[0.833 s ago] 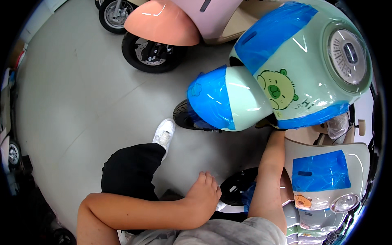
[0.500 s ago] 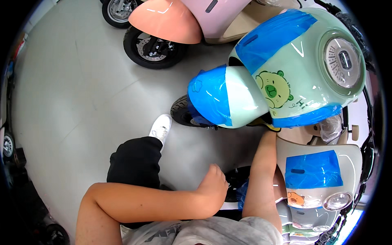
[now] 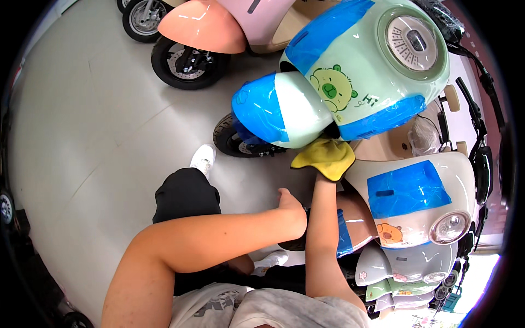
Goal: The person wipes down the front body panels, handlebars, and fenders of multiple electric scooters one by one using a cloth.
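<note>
A yellow cloth (image 3: 324,157) with a dark edge covers my right hand (image 3: 325,182), whose fingers are hidden beneath it. The hand is closed on the cloth, at the lower edge of a pale green scooter (image 3: 377,71), beside where its front fender (image 3: 303,112) meets the body. Whether the cloth presses on the scooter I cannot tell. My left hand (image 3: 293,212) is bent at the wrist, close to my right forearm and above a dark wheel. Its thumb side shows, but the other fingers are out of sight. Blue film partly covers the green fender and body, beside a bear sticker.
A beige scooter (image 3: 415,224) with blue film stands close on the right, and more scooters line up behind it. A pink scooter with an orange fender (image 3: 202,24) stands at the far side. Grey floor (image 3: 82,136) extends to the left, near my white shoe (image 3: 203,158).
My right hand has come out from behind the green scooter's lower edge, bringing the yellow cloth into full view. My left hand has shifted up slightly. The view has moved, so the scooters appear farther left.
</note>
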{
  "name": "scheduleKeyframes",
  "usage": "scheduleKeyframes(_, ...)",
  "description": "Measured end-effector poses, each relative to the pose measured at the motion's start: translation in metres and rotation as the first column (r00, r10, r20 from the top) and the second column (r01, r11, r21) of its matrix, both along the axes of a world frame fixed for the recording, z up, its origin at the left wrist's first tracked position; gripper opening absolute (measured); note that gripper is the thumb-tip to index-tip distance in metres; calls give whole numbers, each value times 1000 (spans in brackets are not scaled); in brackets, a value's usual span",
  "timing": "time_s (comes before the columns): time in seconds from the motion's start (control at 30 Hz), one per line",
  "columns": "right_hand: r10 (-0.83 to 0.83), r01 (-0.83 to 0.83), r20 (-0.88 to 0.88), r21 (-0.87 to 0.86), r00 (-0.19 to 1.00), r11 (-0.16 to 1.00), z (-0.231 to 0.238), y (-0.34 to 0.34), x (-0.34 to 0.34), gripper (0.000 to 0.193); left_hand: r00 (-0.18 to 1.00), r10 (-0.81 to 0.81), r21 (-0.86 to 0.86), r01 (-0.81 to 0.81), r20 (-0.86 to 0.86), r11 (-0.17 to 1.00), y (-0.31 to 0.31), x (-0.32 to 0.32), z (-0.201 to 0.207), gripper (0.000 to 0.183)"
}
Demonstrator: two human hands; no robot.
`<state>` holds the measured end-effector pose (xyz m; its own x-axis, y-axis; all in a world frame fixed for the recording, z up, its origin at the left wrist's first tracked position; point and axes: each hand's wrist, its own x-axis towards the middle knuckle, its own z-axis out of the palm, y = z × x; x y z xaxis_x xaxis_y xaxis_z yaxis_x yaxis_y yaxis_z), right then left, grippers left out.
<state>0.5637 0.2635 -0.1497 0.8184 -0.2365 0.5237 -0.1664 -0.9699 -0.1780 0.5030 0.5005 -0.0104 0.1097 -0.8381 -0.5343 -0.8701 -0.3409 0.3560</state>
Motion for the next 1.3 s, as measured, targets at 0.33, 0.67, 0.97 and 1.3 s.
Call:
scheduleKeyframes(0.33,6,-82,-280,-258,960,963,35,65,-33,55,983,45,529,57,-177,847,-20,-10,-21,45)
scheduleKeyframes(0.67,280,-262,8,-325,960,909,58,190,101,69,984,-49,647,151,-173,747,-19,-35,-59,34)
scheduleKeyframes(0.97,148,-382,-579,-306,802,872,57,226,187,60,991,-26,595,98,-129,798,-3,-11,-54,35)
scheduleKeyframes(1.3,-37,-381,-909,-211,416,900,53,227,270,56,985,-18,525,108,-174,844,9,3,-43,38)
